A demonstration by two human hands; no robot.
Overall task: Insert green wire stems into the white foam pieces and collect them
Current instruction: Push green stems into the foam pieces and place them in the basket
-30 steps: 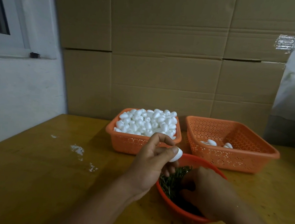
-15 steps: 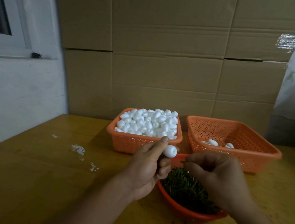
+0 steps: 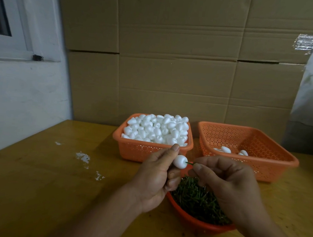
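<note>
Single head-worn wide view, forward and down, close over the table (image 3: 34, 183), facing a cardboard wall (image 3: 174, 73).

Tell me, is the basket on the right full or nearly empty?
Nearly empty. The right basket shows mostly bare orange floor, with only a few white foam pieces lying in it.

No text, label, brand or number can be read. The torn strip of shiny tape (image 3: 304, 44) on the brown cardboard wall (image 3: 175, 63), upper right of the frame, shows only blurred marks, too small to make out.
</note>
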